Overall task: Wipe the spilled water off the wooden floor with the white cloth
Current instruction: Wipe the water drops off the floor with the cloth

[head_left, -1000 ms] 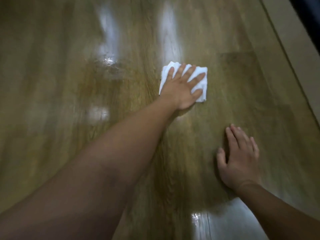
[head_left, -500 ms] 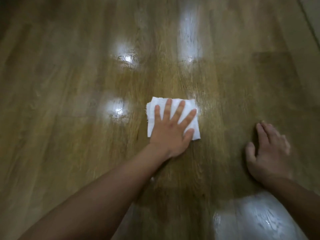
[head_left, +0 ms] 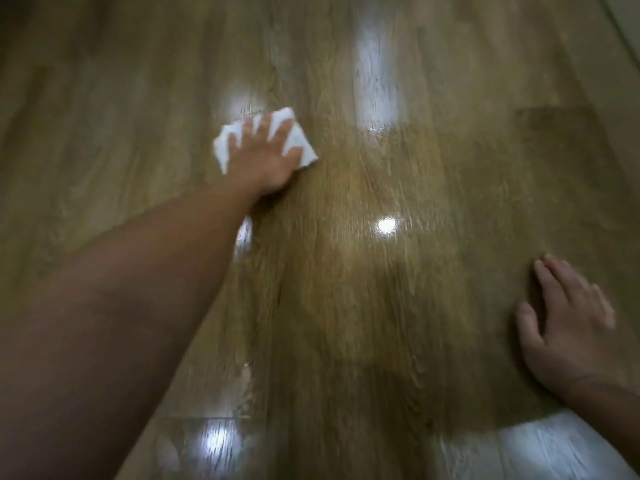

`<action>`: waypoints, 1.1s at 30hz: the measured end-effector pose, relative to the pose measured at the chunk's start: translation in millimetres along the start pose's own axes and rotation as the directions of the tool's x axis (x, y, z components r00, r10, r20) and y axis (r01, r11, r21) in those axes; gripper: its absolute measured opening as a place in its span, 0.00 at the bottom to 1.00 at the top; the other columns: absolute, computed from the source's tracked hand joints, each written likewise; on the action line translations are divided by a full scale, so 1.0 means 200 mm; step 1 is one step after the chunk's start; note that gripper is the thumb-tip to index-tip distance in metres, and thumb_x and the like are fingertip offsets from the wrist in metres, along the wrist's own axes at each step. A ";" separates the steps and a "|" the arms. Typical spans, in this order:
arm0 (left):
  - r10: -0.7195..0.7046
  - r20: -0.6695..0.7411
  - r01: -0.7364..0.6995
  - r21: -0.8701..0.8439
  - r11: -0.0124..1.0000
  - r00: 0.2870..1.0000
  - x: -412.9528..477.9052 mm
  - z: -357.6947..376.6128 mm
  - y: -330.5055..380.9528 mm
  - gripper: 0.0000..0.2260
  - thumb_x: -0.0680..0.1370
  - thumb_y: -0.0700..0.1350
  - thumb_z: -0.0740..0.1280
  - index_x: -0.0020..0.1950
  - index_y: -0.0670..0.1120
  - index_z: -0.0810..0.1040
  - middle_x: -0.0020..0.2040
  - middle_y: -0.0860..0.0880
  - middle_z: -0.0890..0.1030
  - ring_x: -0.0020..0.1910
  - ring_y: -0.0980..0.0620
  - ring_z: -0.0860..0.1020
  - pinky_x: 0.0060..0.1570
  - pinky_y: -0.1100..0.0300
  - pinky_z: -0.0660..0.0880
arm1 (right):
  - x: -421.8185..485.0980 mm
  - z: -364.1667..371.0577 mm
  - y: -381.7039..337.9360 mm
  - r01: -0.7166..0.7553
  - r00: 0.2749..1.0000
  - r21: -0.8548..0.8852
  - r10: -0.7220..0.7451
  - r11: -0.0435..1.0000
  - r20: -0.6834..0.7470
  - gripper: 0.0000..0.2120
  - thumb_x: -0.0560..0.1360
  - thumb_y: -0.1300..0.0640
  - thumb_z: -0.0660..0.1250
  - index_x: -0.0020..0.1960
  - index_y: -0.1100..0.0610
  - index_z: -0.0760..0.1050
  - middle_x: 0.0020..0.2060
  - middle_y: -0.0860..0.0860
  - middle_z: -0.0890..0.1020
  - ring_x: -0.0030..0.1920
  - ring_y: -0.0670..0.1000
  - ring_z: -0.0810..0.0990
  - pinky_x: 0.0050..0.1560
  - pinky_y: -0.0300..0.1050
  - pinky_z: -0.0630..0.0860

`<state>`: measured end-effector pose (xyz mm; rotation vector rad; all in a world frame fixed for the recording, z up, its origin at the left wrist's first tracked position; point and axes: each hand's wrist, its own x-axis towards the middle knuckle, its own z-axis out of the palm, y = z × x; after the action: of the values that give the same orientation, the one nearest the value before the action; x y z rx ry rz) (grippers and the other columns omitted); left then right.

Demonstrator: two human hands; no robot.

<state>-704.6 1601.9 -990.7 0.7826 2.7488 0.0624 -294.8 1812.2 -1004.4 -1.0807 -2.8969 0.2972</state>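
Observation:
A folded white cloth lies flat on the wooden floor, left of centre and far from me. My left hand presses down on it with fingers spread, covering its middle, the arm stretched out from the lower left. My right hand rests palm down on the floor at the lower right, holding nothing. A wet sheen with a bright glint lies on the boards between the two hands. The picture is blurred by motion.
More shiny patches show on the floor: a long pale streak at the top centre and bright reflections along the near edge. A paler strip borders the floor at the top right corner.
My left hand has slid the cloth to the left and farther from me across the wet boards. My right hand stays planted on the floor at the right.

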 end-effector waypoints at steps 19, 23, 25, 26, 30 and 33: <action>0.397 0.043 -0.399 0.068 0.914 0.917 -0.05 0.09 0.67 0.27 0.83 0.58 0.45 0.81 0.55 0.45 0.82 0.49 0.44 0.80 0.45 0.40 0.75 0.42 0.36 | 0.00 -0.03 0.00 0.002 0.999 -0.046 0.001 0.999 0.055 0.33 0.74 0.44 0.51 0.75 0.60 0.63 0.74 0.57 0.65 0.75 0.57 0.59 0.75 0.62 0.54; 0.113 -0.057 -0.112 0.023 0.993 0.992 -0.06 0.05 0.07 0.27 0.83 0.58 0.46 0.81 0.53 0.46 0.82 0.48 0.45 0.80 0.43 0.44 0.75 0.41 0.41 | -0.02 -0.03 -0.03 -0.007 1.000 -0.008 0.007 1.000 -0.014 0.33 0.74 0.45 0.50 0.74 0.62 0.64 0.74 0.59 0.66 0.75 0.57 0.59 0.75 0.60 0.52; -0.011 -0.100 0.015 0.045 0.999 0.995 -0.16 0.05 -0.23 0.27 0.83 0.58 0.47 0.80 0.52 0.49 0.81 0.45 0.48 0.79 0.41 0.47 0.75 0.38 0.44 | -0.04 -0.05 -0.05 -0.003 1.000 0.010 0.003 1.000 -0.002 0.33 0.74 0.46 0.51 0.75 0.61 0.63 0.75 0.58 0.64 0.76 0.56 0.59 0.76 0.59 0.50; -0.057 -0.093 0.062 0.052 0.997 0.994 -0.22 0.06 -0.31 0.27 0.83 0.58 0.48 0.81 0.51 0.49 0.81 0.45 0.48 0.79 0.40 0.47 0.75 0.37 0.44 | -0.04 -0.05 -0.05 -0.004 1.000 0.001 0.004 1.000 0.003 0.32 0.75 0.46 0.51 0.75 0.61 0.62 0.75 0.58 0.64 0.76 0.56 0.58 0.76 0.59 0.50; -0.177 -0.024 0.178 0.020 0.984 0.984 -0.49 0.10 -0.24 0.28 0.82 0.60 0.44 0.81 0.54 0.43 0.82 0.48 0.43 0.79 0.40 0.40 0.74 0.36 0.39 | -0.03 -0.03 -0.03 -0.011 1.000 -0.022 0.011 1.000 -0.016 0.31 0.75 0.48 0.53 0.75 0.60 0.62 0.75 0.57 0.63 0.76 0.56 0.59 0.76 0.58 0.51; -0.046 -0.007 0.046 0.042 0.998 0.999 -0.68 0.20 0.14 0.29 0.81 0.60 0.42 0.81 0.55 0.41 0.81 0.49 0.40 0.78 0.37 0.38 0.72 0.31 0.38 | -0.02 -0.03 -0.02 -0.014 1.000 -0.035 0.013 0.999 -0.027 0.31 0.75 0.47 0.52 0.75 0.60 0.62 0.75 0.57 0.63 0.75 0.57 0.59 0.76 0.58 0.51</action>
<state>-569.3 1552.9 -991.0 0.7304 2.7805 -0.0030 -293.6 1806.4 -997.8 -1.1017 -2.8831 0.2307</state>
